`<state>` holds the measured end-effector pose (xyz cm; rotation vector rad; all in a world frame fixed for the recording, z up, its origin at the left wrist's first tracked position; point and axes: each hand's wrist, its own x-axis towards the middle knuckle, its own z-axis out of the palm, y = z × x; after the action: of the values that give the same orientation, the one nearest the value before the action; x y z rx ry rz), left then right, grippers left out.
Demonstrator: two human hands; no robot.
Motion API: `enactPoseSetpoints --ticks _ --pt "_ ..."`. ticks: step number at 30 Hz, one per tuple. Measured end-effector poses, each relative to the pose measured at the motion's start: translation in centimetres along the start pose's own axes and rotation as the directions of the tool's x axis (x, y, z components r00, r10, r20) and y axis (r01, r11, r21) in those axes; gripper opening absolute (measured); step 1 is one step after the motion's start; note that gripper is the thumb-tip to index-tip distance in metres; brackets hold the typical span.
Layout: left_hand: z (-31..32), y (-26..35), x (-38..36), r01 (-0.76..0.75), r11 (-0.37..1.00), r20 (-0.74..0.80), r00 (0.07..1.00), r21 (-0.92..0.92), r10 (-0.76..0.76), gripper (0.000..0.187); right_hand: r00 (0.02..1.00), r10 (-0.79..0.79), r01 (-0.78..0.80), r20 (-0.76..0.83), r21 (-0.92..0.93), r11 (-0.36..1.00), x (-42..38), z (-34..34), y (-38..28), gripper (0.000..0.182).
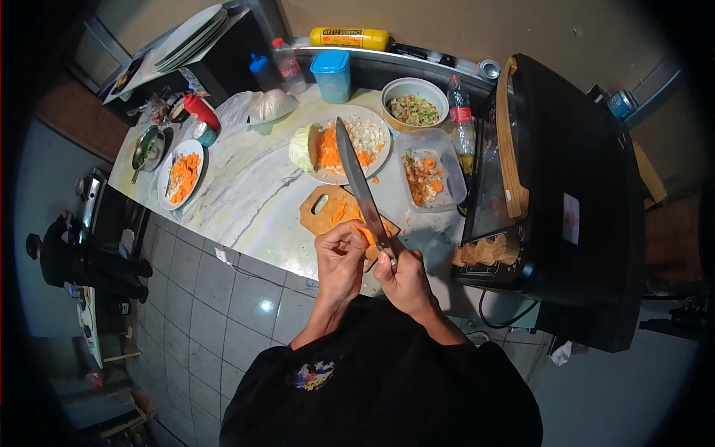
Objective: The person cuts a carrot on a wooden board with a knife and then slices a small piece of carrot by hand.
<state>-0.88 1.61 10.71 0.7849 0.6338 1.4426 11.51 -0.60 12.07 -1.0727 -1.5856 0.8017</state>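
My right hand (407, 281) is closed around the handle of a long knife (354, 167), whose blade points away from me over the counter. Pinched in the fingers of my left hand (339, 261) is an orange piece of carrot (367, 235), held against the blade near its handle end. Below both hands lies a wooden cutting board (310, 214) with carrot slivers on it, partly hidden by the knife and hands. Beyond it, a round plate (386, 145) carries chopped carrot, white chopped bits and a cabbage piece (301, 149).
A plastic container (454, 175) with carrot scraps and a bowl (387, 93) of chopped mix stand to the right, before a black oven (573, 171). An oval plate (196, 149) of carrot sits left. A blue-lidded container (332, 82) stands behind. Another person (82, 257) stands far left.
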Motion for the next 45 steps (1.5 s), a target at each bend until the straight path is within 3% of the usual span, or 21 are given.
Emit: enactPoseSetpoints --ticks 6,13,19,21,22,26,29,31,37,45 --pt "1.1 1.8 0.4 -0.111 0.96 0.021 0.994 0.258 0.109 0.014 1.0 -0.015 0.015 0.02 -0.006 1.0 0.2 -0.5 -1.0 0.024" --pt "1.4 2.6 0.7 -0.158 0.933 0.068 0.987 0.323 0.144 0.017 0.999 -0.009 0.009 0.033 -0.002 1.0 0.3 -0.5 -0.7 0.025" --pt "1.3 1.7 0.5 -0.097 0.898 0.003 0.994 0.429 0.106 0.02 0.999 0.0 -0.001 0.049 0.023 1.0 0.7 -1.0 -0.3 0.026" --pt "2.1 1.1 0.3 0.007 0.999 -0.041 0.999 0.046 -0.005 0.025 1.0 0.006 -0.006 -0.009 0.071 0.997 1.0 -0.5 -0.7 0.026" --pt "3.0 1.3 0.2 0.049 0.999 -0.053 0.997 0.003 -0.049 0.028 0.998 0.015 -0.007 -0.066 0.121 0.993 1.1 -0.3 -0.8 0.026" --pt "3.1 0.8 0.2 0.048 0.997 -0.084 0.995 -0.067 -0.054 0.028 0.999 0.01 -0.005 -0.046 0.1 0.995 0.7 -0.2 -0.5 0.025" --pt "2.2 0.1 0.3 -0.011 0.997 -0.11 0.994 -0.074 0.003 0.024 0.999 0.021 -0.017 -0.04 0.101 0.995 0.6 -0.1 -0.3 0.024" --pt "1.5 0.3 0.3 -0.031 0.992 -0.064 0.997 0.12 0.039 0.021 0.999 0.039 -0.039 -0.013 0.053 0.998 0.3 -0.2 -0.1 0.023" --pt "1.2 1.5 0.5 -0.101 0.944 -0.041 0.992 0.313 0.12 0.02 0.999 -0.035 0.035 -0.009 0.025 0.999 0.8 -0.5 -0.9 0.025" --pt "1.1 2.7 0.8 -0.189 0.889 0.038 0.981 0.417 0.191 0.016 0.999 0.002 -0.004 0.048 0.041 0.999 1.0 -0.8 -1.1 0.026"
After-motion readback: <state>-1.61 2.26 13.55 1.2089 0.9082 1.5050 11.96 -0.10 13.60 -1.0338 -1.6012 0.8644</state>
